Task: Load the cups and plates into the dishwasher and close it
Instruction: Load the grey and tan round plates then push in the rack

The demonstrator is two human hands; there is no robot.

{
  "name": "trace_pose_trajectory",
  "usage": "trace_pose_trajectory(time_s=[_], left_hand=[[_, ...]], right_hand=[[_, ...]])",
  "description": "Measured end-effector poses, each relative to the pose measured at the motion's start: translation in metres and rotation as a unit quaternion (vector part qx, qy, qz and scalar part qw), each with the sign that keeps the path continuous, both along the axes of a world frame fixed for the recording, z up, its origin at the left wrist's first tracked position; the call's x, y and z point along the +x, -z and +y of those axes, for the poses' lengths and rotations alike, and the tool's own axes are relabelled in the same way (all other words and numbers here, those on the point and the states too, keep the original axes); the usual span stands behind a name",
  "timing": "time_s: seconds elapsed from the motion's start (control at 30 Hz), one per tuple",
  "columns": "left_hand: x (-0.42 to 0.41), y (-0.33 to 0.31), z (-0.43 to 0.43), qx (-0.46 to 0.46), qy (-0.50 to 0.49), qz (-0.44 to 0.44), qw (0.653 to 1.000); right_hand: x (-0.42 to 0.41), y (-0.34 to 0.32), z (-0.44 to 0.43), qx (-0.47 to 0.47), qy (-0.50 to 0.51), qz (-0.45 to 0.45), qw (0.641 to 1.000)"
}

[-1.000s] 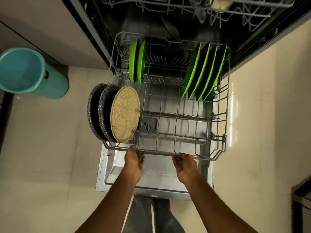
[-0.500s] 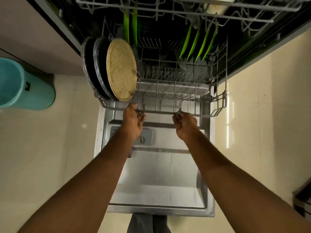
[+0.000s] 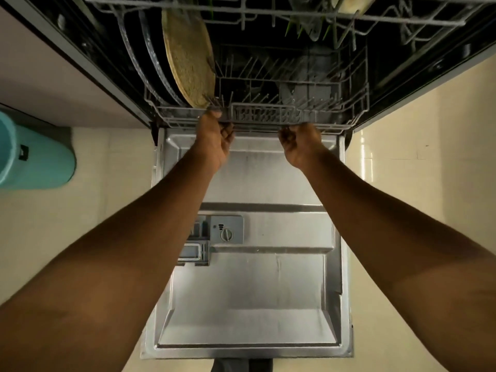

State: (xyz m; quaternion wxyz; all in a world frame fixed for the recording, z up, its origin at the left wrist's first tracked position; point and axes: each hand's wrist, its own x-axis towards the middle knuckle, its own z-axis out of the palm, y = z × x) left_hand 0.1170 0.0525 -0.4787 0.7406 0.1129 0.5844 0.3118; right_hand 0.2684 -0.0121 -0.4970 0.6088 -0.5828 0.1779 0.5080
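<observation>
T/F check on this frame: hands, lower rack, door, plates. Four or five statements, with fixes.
1. Both hands, left hand and right hand, are at the lower rack front rail. True.
2. The dishwasher door is shut. False: it lies open and flat.
3. The tan speckled plate stands on edge at the rack's left side. True.
4. The rack is pulled fully out over the door. False: it sits inside the tub.
5. The teal bin stands on the door. False: on the floor, left.

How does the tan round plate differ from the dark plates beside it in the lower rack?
The tan plate has a pale, speckled face; the dark plates are near black with lighter rims. The tan plate stands nearest the rack's middle, its face in plain view; the dark plates sit leftward, mostly hidden behind it. All stand on edge in the lower rack.
</observation>
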Motion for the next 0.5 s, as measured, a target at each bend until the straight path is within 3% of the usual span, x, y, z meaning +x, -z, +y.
trace_pose_trajectory(time_s=[0.3, 0.5], left_hand=[[-0.003, -0.002, 0.023, 0.024, 0.071, 0.009, 0.997], [-0.011, -0.009, -0.011, 0.055, 0.131, 0.088, 0.986]], right_hand=[[0.017, -0.007, 0.011, 0.047, -0.08, -0.004, 0.996], [0.004, -0.015, -0.022, 0.032, -0.119, -0.065, 0.99]])
